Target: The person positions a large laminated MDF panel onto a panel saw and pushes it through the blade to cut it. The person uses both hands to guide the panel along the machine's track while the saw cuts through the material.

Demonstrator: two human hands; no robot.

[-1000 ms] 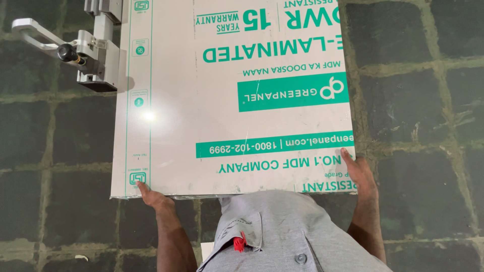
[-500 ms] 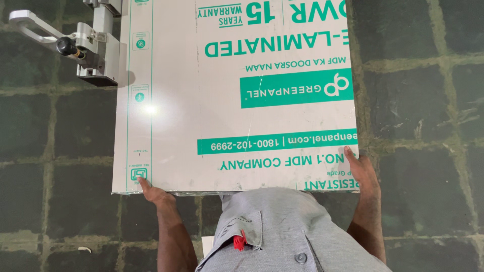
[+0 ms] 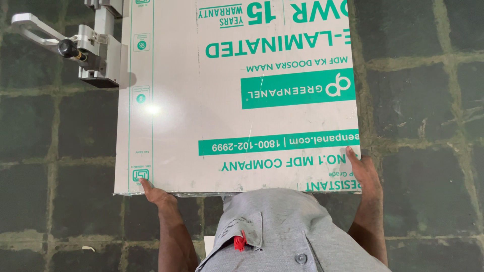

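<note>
Looking straight down here, and a big laminated board (image 3: 237, 95) fills the frame from the centre up to twelve o'clock, a pale grey sheet with green printed bands and lettering across it. It lies flat, its near edge running across just above the person's chest, its far end cut off by the top of the picture.

Left hand (image 3: 157, 194) is at seven o'clock, at the board's near left corner. The fingers tuck under the edge with the thumb tip showing on top beside a small green square mark; the grip looks closed on that corner, though the underside is hidden.

Right hand (image 3: 364, 174) sits at four o'clock on the near right corner. The thumb lies along the top face and side edge, the other fingers wrap out of sight below, so that grip has hold of the board too.

Up at ten o'clock, a metal clamp fixture (image 3: 98, 53) in silver aluminium butts against the board's left edge, with a bent lever handle (image 3: 33, 26) reaching out to the left and a black knob (image 3: 66, 48) between the two.

At six o'clock there's the person's grey shirt (image 3: 282, 236), a chest pocket with something small and red (image 3: 239, 242) poking out of it. Beneath everything, a dark green tiled floor (image 3: 423, 90) with pale grout lines.
</note>
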